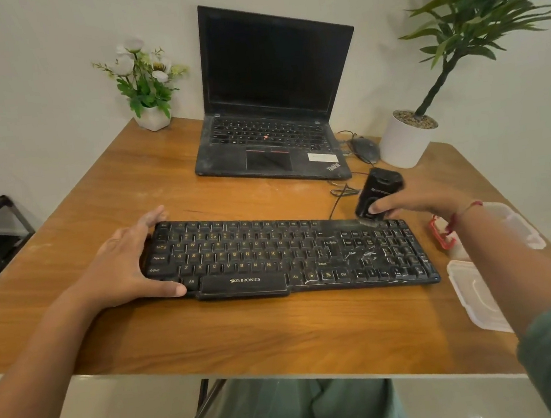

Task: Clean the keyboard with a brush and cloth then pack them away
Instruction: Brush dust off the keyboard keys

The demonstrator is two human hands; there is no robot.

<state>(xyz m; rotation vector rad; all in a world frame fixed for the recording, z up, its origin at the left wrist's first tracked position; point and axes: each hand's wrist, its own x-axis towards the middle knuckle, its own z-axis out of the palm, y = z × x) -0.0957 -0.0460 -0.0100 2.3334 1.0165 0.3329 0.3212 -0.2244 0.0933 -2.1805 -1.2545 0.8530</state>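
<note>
A black Zebronics keyboard (282,254) lies across the wooden table (253,328), with white dust and scratch marks on its right part. My left hand (129,263) clasps the keyboard's left end, thumb at the front edge and fingers at the back. My right hand (417,197) grips a black brush (380,190) whose bristle end rests on the keyboard's upper right edge. No cloth shows in view.
An open black laptop (272,106) stands behind the keyboard, with a mouse (365,148) and cables to its right. A white flower pot (153,118) and a potted plant (403,141) sit at the back. A clear plastic box (516,222), its lid (479,295) and a red item (441,232) lie at the right.
</note>
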